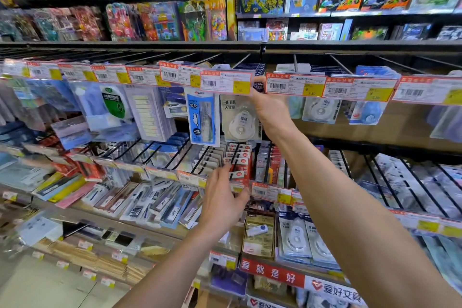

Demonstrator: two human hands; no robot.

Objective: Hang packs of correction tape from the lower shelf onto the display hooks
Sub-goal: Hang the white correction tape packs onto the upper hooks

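My right hand (268, 107) is raised to the upper row of display hooks and pinches a dark-headed pack of correction tape (259, 86) between two price tags; its fingertips are hidden behind the tags. Above it, similar dark packs (255, 67) hang on a hook. A white correction tape pack (240, 121) hangs just left of that hand. My left hand (222, 199) hovers with fingers spread in front of the middle hook row and holds nothing. More correction tape packs (296, 236) stand on the lower shelf, below and right of my left hand.
Price tags (226, 82) line the front of the upper hooks. A blue ruler pack (202, 119) hangs left of the white tape. Pen packs (172, 207) lie on the middle shelf. A red banner (271, 272) edges the lower shelf. Toy boxes fill the top shelves.
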